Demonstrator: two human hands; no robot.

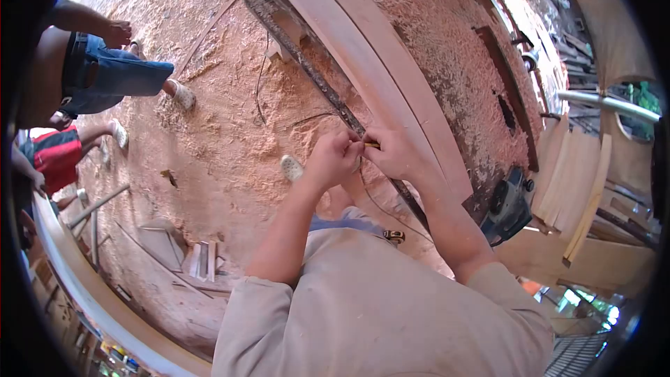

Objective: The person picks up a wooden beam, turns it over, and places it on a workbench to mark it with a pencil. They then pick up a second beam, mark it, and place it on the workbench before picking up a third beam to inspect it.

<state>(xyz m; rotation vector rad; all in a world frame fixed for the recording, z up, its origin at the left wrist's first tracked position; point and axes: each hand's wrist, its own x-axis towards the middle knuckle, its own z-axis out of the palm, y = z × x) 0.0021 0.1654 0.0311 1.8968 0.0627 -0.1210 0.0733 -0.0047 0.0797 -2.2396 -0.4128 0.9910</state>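
Note:
My left hand [333, 158] and my right hand [391, 156] meet in front of my body, fingertips pinched close together. A small, thin yellow-and-dark piece [373, 145] shows at the fingers of my right hand; its kind is too small to tell. Whatever my left fingers pinch is hidden. Beneath both hands runs a long, narrow dark beam [321, 84]. Just beyond, long pale wooden boards [391, 77] lie side by side with a dark gap between them. A tape measure [394, 236], black and yellow, sits at my waist.
Wood shavings [223, 119] cover the floor. A dark power planer [507, 206] stands at the right, near stacked planks [569, 174]. At the left are people in blue shorts [122, 73] and red shorts [57, 157]. A long curved board [91, 286] runs along the lower left.

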